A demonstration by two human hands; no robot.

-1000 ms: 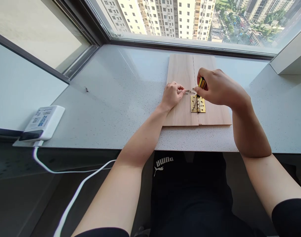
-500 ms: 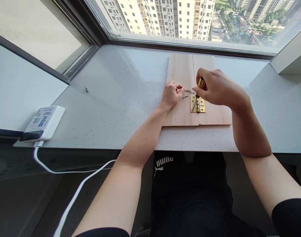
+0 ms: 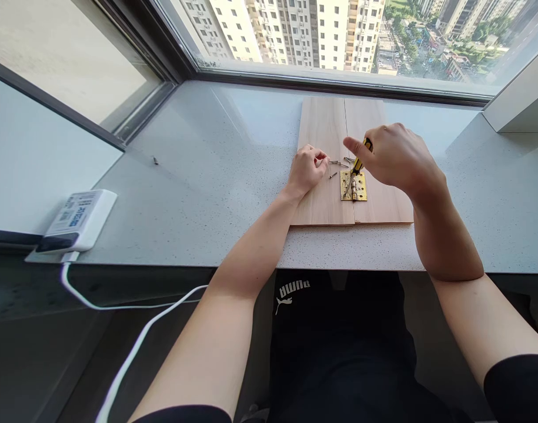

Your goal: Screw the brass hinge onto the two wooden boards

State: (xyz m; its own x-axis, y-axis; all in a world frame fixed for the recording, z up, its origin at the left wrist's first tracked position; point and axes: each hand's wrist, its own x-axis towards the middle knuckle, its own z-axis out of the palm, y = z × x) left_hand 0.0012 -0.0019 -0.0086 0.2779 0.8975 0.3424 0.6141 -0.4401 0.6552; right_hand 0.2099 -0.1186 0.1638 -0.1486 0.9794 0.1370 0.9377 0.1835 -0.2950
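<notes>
Two wooden boards (image 3: 326,129) lie side by side on a grey speckled sill, joined by a brass hinge (image 3: 354,187). My right hand (image 3: 394,157) grips a yellow-and-black screwdriver (image 3: 359,160) whose tip rests on the hinge; its index finger points out to the left. My left hand (image 3: 307,168) rests curled on the left board, fingertips pinched beside a few loose screws (image 3: 337,165) lying just above the hinge. What the left fingers hold, if anything, is too small to see.
A single screw (image 3: 154,159) lies on the sill (image 3: 216,188) far to the left. A white power adapter (image 3: 77,219) with a white cable sits at the sill's left front edge. The window frame runs along the back; a white block stands at the far right.
My right hand has loosened round the screwdriver and stretched its index finger leftward. One screw now lies apart from the left fingertips. The boards and hinge have not moved.
</notes>
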